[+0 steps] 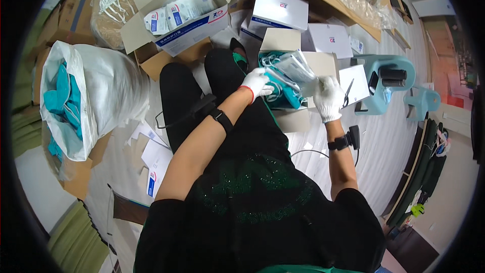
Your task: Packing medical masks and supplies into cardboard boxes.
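Note:
My left hand (257,85), in a white glove with a red cuff edge, reaches over the left side of an open carton. Its fingers curl against teal face masks (286,96) with white ear loops; what they grip is hidden. My right hand (328,97), gloved in white too, is closed at the lower right end of a clear plastic packet (295,66) with pale contents. The packet lies slantwise above the masks, between both hands. Beside the right hand, black scissors (348,92) rest on a white box (355,78).
An open carton (194,37) holding sealed white packets stands ahead, left of several white boxes (280,11). At left sits a white sack (108,83) of teal masks. A light-blue plastic stool (376,103) stands right. Flat white cartons (157,159) lie on the floor.

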`<state>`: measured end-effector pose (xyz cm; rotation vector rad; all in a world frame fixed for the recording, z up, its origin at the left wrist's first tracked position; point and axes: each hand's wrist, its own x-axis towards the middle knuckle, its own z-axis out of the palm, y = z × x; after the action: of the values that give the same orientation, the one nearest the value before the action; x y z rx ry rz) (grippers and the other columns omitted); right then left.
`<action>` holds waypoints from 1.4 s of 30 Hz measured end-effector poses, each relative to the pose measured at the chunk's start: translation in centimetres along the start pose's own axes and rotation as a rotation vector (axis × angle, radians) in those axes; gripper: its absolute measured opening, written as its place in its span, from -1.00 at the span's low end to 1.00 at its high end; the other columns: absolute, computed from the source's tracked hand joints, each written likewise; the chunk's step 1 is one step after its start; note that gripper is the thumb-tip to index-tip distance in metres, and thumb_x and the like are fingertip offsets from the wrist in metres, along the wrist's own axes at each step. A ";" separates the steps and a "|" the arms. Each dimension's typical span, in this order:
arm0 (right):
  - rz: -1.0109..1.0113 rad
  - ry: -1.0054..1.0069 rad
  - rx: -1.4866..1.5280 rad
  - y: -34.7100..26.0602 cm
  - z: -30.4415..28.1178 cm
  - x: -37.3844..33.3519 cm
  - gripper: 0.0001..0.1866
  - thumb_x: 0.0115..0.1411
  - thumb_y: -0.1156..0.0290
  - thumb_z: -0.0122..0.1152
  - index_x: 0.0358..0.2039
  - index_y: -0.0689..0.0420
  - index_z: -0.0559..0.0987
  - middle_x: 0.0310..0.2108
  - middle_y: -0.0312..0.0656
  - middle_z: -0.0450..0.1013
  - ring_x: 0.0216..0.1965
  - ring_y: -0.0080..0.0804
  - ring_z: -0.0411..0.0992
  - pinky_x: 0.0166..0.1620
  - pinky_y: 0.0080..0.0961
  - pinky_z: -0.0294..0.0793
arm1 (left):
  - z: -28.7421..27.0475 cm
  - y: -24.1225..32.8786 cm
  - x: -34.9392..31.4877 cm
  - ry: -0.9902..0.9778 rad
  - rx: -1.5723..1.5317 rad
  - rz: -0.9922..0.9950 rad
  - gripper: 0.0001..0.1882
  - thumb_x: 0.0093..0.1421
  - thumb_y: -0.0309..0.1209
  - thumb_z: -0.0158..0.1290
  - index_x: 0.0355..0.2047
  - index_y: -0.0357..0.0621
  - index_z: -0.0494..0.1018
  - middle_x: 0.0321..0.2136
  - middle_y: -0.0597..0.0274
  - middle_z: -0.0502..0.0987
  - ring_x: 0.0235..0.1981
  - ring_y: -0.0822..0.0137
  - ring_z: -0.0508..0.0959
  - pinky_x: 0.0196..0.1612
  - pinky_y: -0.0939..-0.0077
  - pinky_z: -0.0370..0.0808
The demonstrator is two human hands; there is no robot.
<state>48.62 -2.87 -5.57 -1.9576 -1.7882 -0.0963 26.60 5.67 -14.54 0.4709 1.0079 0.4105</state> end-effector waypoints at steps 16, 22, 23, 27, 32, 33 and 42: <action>-0.036 -0.159 -0.029 0.0 2.7 -2.0 -0.90 -0.01 0.43 0.22 -0.41 0.01 0.57 -0.47 -0.14 0.46 -0.45 -0.09 0.49 -0.37 -0.24 0.49 | 0.4 -1.9 3.6 0.319 1.182 0.465 -0.67 -0.06 -0.43 0.20 -0.22 -0.18 0.52 -0.22 -0.09 0.56 -0.14 -0.06 0.55 -0.04 0.24 0.48; -0.039 -0.283 -0.122 1.8 4.1 -2.0 -0.95 0.00 0.40 0.21 -0.47 0.02 0.57 -0.48 -0.10 0.47 -0.45 -0.07 0.49 -0.40 -0.21 0.50 | 2.4 -1.9 -0.6 0.244 1.337 0.872 -0.88 0.12 -0.46 -0.06 -0.37 -0.13 0.48 -0.40 -0.02 0.53 -0.33 -0.07 0.57 -0.27 0.04 0.48; -0.045 -0.281 -0.120 1.0 3.6 -1.1 -0.95 0.00 0.40 0.21 -0.47 0.02 0.57 -0.48 -0.10 0.47 -0.45 -0.07 0.49 -0.40 -0.21 0.50 | 2.6 -1.5 -1.5 0.177 1.585 0.867 -0.89 0.10 -0.44 -0.07 -0.43 -0.05 0.47 -0.46 0.09 0.49 -0.32 0.06 0.56 -0.30 0.09 0.45; -0.036 -0.210 -0.073 -0.1 2.3 -0.8 -0.94 -0.05 0.43 0.22 -0.49 0.02 0.55 -0.49 -0.12 0.45 -0.48 -0.09 0.48 -0.42 -0.22 0.49 | 3.0 -0.5 -2.8 0.070 1.722 1.195 -0.90 0.06 -0.36 -0.02 -0.49 0.00 0.49 -0.39 0.26 0.47 -0.14 0.25 0.48 -0.16 0.18 0.38; -0.127 -0.273 -0.156 -0.9 0.1 -0.4 -0.88 -0.09 0.47 0.24 -0.45 0.01 0.56 -0.48 -0.18 0.45 -0.47 -0.14 0.48 -0.43 -0.27 0.48 | 4.3 1.8 -2.8 0.175 1.653 1.606 -0.86 -0.01 -0.33 0.00 -0.50 -0.09 0.50 -0.28 0.26 0.47 -0.16 0.26 0.44 -0.07 0.26 0.36; -0.157 -0.278 -0.119 -1.0 -0.6 -0.6 -0.87 -0.07 0.46 0.21 -0.44 -0.02 0.55 -0.46 -0.20 0.44 -0.46 -0.16 0.47 -0.42 -0.28 0.48 | 4.4 1.6 -2.9 0.166 1.651 1.603 -0.86 -0.01 -0.33 0.00 -0.50 -0.09 0.50 -0.28 0.26 0.47 -0.16 0.26 0.44 -0.07 0.26 0.36; 0.019 -0.069 0.098 -1.8 -4.4 -0.6 -0.82 0.06 0.50 0.25 -0.27 0.09 0.58 -0.32 -0.16 0.51 -0.32 -0.15 0.52 -0.24 -0.41 0.51 | 5.6 -0.2 -4.7 -0.178 1.603 1.716 -0.88 -0.05 -0.36 0.01 -0.47 -0.06 0.46 -0.47 0.32 0.42 -0.36 0.33 0.47 -0.28 0.41 0.42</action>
<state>48.00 -5.09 -1.32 -1.9296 -1.7821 0.0654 29.32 1.95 -8.86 2.8086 0.2883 0.9508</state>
